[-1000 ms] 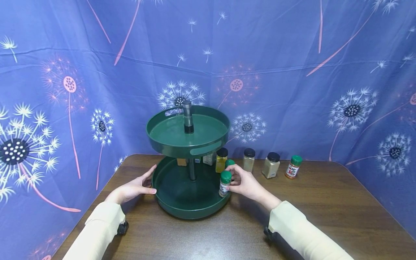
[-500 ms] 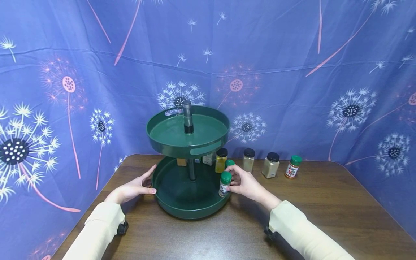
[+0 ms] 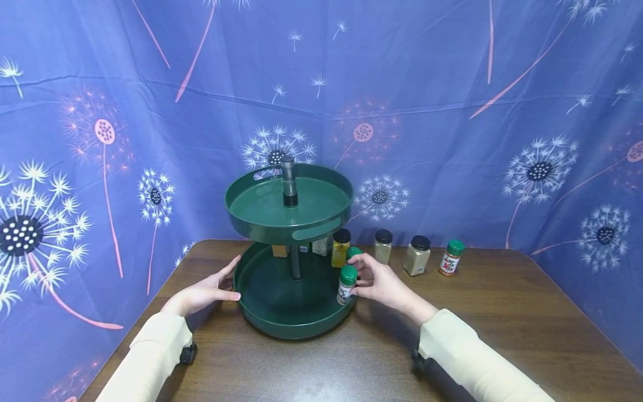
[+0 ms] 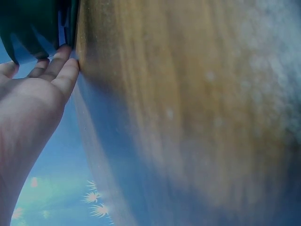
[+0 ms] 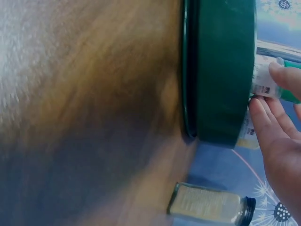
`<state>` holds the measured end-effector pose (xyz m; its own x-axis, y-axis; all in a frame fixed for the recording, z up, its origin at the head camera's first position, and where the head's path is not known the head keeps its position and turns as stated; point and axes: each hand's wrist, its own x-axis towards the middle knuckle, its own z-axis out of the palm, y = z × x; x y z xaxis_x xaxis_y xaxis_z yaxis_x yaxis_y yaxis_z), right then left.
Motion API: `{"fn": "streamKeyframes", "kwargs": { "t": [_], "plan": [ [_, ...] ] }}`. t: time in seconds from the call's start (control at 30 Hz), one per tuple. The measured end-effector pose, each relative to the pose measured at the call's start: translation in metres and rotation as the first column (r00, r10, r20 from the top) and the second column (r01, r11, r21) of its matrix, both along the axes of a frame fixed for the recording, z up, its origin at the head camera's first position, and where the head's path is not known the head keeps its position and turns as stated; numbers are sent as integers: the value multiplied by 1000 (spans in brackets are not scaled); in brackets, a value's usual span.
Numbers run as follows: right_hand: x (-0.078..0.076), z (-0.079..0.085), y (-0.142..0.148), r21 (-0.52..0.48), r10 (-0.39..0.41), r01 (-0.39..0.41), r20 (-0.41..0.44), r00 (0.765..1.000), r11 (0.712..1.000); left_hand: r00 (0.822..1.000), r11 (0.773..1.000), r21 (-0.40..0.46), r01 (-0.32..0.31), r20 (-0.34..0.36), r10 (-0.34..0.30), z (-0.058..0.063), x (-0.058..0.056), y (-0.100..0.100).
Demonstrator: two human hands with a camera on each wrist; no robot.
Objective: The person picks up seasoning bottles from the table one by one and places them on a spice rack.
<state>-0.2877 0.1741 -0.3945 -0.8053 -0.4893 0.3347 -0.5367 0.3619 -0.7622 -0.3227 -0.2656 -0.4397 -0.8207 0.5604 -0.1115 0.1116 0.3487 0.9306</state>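
A dark green two-tier turntable stands on the table, its upper tray (image 3: pixel 286 230) above a wider-looking lower tray (image 3: pixel 296 330). At the lower tray's right side, my right hand (image 3: pixel 380 283) pinches a small spice jar (image 3: pixel 345 292) with a green cap and white label between thumb and fingers. The right wrist view shows this jar (image 5: pixel 266 77) upright just inside the tray wall (image 5: pixel 223 70). Extended fingers of my left hand (image 3: pixel 205 290) touch the lower tray's left side; the left wrist view shows that hand (image 4: pixel 37 96) with its fingertips at the green wall.
Toward the lower tray's back sit a yellow jar with a black cap (image 3: pixel 340 250), another green-capped jar (image 3: pixel 353 253) and partly hidden containers. Behind and right on the table stand two black-capped jars (image 3: pixel 417 258) and a green-capped jar (image 3: pixel 450 259). A patterned blue cloth (image 3: pixel 452 139) hangs behind.
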Motion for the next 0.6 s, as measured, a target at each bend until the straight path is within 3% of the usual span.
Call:
{"fn": "streamKeyframes", "kwargs": {
  "t": [0.2,0.5,0.6],
  "plan": [
    [-4,4,8,7,-6,5,33,999,1000,1000,1000,2,1,3,-1,2,1,1],
    [14,43,8,-10,47,-46,80,996,999,1000,1000,-4,-11,4,11,3,2,2],
    [15,51,10,-1,39,-39,62,997,999,1000,1000,-1,-13,10,13,2,2,2]
  ]
}}
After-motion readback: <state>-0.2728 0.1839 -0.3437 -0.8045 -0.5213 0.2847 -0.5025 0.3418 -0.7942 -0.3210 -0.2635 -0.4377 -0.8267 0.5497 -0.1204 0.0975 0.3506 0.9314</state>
